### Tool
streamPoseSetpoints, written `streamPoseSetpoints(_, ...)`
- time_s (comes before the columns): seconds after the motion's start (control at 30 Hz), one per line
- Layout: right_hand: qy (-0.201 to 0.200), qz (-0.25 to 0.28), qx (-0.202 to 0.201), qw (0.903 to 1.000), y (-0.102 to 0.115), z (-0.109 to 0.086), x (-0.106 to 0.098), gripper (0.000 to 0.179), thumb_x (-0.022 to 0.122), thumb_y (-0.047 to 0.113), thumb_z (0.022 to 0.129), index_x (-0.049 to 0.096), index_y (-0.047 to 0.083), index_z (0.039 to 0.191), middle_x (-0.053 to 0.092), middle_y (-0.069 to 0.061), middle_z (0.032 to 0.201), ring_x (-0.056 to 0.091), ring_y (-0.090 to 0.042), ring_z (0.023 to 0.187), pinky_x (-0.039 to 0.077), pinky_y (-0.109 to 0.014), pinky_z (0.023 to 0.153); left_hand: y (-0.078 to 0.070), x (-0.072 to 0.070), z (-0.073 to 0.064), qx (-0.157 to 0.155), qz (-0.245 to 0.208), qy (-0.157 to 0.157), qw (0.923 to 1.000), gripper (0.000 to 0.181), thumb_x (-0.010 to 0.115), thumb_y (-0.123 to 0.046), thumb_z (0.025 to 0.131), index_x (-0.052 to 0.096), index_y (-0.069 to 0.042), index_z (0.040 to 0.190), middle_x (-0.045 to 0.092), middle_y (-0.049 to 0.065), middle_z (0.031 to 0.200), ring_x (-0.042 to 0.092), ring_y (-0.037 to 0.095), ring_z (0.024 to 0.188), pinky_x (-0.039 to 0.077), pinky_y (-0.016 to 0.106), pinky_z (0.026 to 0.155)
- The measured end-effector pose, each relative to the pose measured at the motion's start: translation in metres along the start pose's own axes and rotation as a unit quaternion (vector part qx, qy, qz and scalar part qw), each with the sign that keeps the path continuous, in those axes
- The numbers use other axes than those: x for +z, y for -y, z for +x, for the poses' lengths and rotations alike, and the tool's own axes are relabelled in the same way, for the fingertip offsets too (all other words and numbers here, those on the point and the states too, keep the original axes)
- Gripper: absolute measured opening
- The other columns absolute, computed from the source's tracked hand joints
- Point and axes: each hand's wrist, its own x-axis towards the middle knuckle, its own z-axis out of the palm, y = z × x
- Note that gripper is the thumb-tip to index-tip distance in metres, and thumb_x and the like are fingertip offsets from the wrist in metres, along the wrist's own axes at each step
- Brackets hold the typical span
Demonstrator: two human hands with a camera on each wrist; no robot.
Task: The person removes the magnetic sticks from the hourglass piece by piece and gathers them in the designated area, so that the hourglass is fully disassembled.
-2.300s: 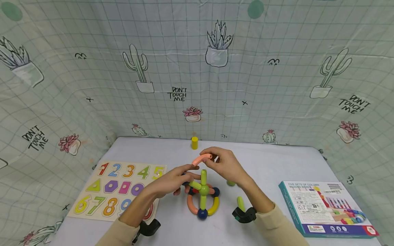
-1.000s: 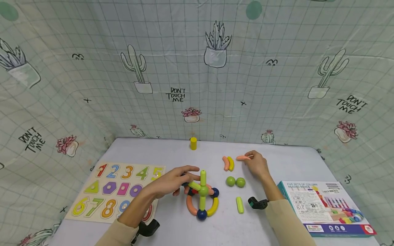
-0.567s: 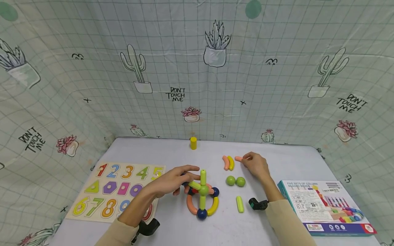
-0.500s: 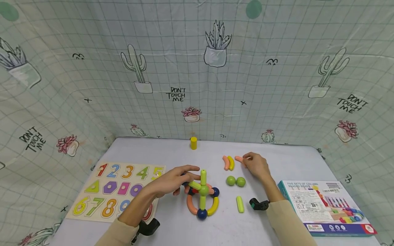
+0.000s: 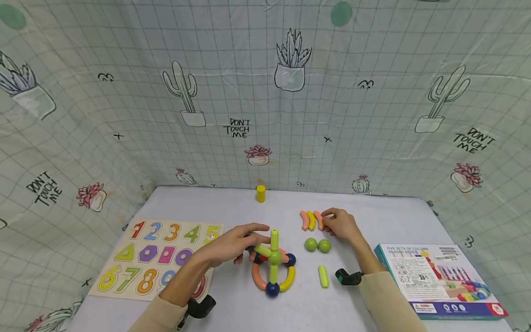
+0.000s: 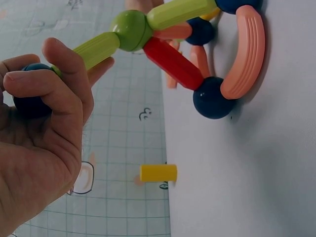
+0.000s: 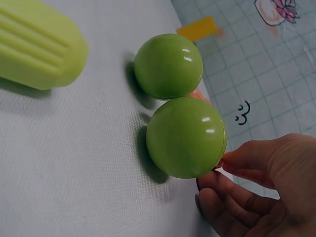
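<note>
A construction of magnetic rods and balls (image 5: 274, 257) stands at the middle of the table, its base a ring of curved rods and dark blue balls. My left hand (image 5: 233, 244) curls its fingers round a dark blue ball (image 6: 31, 101) at the end of one light green rod (image 6: 96, 51). To the right, my right hand (image 5: 342, 224) pinches a curved salmon rod (image 5: 318, 218) lying beside a curved yellow rod (image 5: 311, 221) and another salmon rod (image 5: 304, 220). In the right wrist view, a green ball (image 7: 186, 138) hides most of the pinched rod.
Two green balls (image 5: 310, 244) sit side by side, with a straight light green rod (image 5: 323, 276) nearer me. A number puzzle board (image 5: 137, 251) lies left, a printed toy box (image 5: 439, 281) right. By the cloth backdrop stands a yellow cylinder (image 5: 260, 194).
My right hand has carried the salmon rod from above the construction to the right, then turned it lengthwise and slid it left against the yellow rod. My left hand stays put.
</note>
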Motion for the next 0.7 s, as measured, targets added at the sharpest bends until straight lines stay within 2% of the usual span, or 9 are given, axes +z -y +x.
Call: streamPoseSetpoints(0.7,0.015,-0.007,0.012,0.9998,0.0033,0.0007,0.003,0.033,0.061,0.02,0.098,0.063,0.001,0.125,0.068,-0.006,0.078,0.06,-0.018,0.064,0.048,-0.028,0.058,-0.0006,0.0006,0.0001,-0.003,-0.008,-0.002,1.0,0.044,0.048,-0.022,0.107,0.045,-0.009,0.149,0.06,0.012,0.14,0.049,0.019,0.066,0.033,0.027,0.048)
